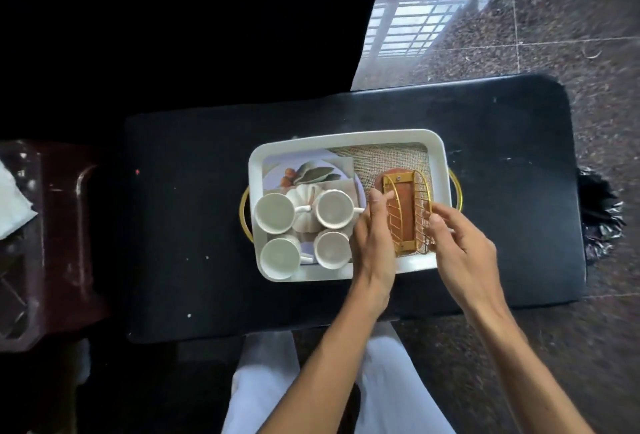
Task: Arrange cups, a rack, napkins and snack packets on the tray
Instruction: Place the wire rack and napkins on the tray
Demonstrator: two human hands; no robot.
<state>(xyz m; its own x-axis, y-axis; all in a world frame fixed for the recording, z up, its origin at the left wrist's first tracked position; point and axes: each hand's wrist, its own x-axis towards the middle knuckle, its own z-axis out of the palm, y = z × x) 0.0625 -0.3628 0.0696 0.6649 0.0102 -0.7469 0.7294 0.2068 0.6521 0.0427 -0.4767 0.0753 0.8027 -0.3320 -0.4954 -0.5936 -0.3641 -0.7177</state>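
Hands meet at the gold wire rack (410,214), standing on the right half of the white rectangular tray (346,137). Left hand (374,226) presses its left side, right hand (457,243) its right, fingers closed on it. Its long axis points away from the person. Four white cups (275,212) stand left of the rack.

The left hand (375,226) covers the near-left side of the gold rack (410,214), and the right hand (457,243) covers its near-right corner — whether either truly grips it is unclear. Four cups (300,230) hide most of the tray's (349,137) printed picture.
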